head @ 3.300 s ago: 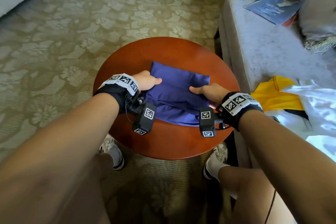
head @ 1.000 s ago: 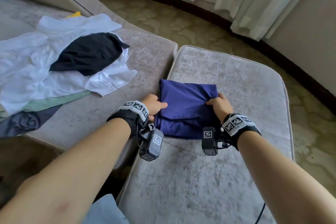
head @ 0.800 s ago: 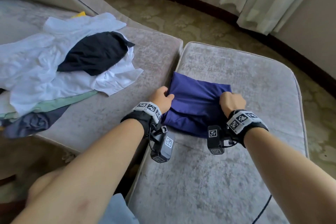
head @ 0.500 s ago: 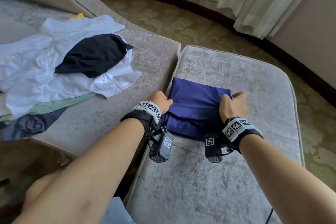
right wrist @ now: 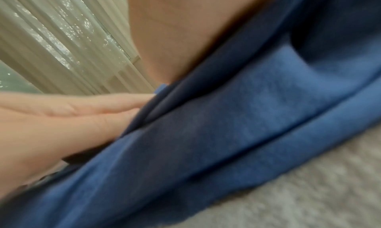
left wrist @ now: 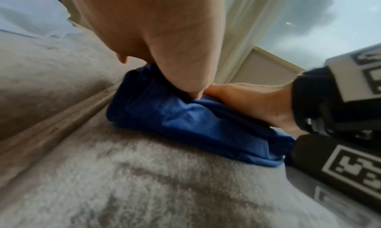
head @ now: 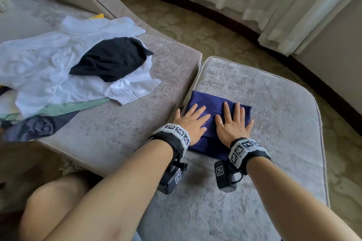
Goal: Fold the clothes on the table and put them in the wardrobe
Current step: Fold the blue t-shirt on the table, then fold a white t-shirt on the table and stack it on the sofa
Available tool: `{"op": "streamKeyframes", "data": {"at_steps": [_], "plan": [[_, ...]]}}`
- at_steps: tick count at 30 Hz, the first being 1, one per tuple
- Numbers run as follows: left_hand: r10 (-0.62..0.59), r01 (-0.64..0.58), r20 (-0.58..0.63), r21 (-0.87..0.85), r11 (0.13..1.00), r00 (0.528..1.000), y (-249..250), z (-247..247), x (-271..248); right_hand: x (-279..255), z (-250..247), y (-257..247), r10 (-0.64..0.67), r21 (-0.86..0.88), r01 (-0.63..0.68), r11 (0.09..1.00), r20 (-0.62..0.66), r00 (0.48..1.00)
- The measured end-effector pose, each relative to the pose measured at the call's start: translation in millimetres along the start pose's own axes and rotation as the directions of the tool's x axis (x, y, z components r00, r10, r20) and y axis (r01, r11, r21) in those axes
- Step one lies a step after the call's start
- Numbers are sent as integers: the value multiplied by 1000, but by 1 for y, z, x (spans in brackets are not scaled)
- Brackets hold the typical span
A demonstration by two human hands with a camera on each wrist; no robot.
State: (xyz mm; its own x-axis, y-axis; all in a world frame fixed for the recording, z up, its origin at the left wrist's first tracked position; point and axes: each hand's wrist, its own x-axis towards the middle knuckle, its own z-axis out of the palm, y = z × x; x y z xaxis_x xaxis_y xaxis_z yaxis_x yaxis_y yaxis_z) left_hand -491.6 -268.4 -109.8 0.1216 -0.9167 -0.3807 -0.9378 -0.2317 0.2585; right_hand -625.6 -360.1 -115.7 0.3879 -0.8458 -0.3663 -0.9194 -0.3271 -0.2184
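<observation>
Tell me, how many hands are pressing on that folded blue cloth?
2. The left hand lies flat on the folded blue cloth at its left side; the right hand lies flat beside it, on the right.

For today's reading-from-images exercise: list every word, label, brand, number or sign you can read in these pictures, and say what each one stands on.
No readable words, brands or numbers appear in any view.
Grey wrist bands: black-and-white square code markers only, no letters.
Black wrist camera boxes: the same kind of code markers, no text.
Folded dark blue cloth, under both flat hands: no label or print showing.
</observation>
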Motion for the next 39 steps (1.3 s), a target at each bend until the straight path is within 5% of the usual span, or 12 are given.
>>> {"op": "streamKeyframes", "data": {"at_steps": [2, 5, 7, 11, 17, 25, 28, 30, 34, 36, 39], "plan": [[-7, 8, 11, -21, 1000, 1000, -3, 2, 0, -2, -4, -4, 17, 10, -17, 1000, -3, 1000], [-24, -5, -167, -172, 985, 986, -13, -14, -2, -6, -10, -16, 53, 90, -46, 995, -80, 995], [-136, 31, -294, -334, 942, 946, -29, -32, -6, -7, -13, -33, 50, 133, -30, 991, -148, 988], [-341, 182, -310, -444, 877, 887, -85, -64, -28, -5, -23, -92, -50, 195, 94, 976, -217, 975], [-610, 382, -295, -562, 733, 736, -195, -88, -90, 1, -21, -211, -230, 224, 258, 940, -143, 963], [-796, 519, -265, -639, 568, 545, -312, -96, -160, -6, 34, -359, -319, 381, 268, 885, 78, 944], [-817, 490, -374, -663, 567, 439, -337, -105, -164, -6, 46, -410, -351, 430, 314, 846, 6, 936], [-804, 500, -398, -635, 589, 443, -351, -111, -165, -2, 49, -441, -377, 487, 347, 802, -39, 925], [-772, 552, -179, -602, 576, 610, -384, -100, -165, 4, 65, -481, -432, 683, 93, 724, 343, 834], [-792, 504, -230, -663, 553, 566, -393, -93, -169, 6, 70, -485, -418, 755, -31, 655, 396, 818], [-862, 359, -275, -823, 440, 426, -397, -106, -183, 10, 69, -481, -329, 805, -93, 585, 341, 881]]}}
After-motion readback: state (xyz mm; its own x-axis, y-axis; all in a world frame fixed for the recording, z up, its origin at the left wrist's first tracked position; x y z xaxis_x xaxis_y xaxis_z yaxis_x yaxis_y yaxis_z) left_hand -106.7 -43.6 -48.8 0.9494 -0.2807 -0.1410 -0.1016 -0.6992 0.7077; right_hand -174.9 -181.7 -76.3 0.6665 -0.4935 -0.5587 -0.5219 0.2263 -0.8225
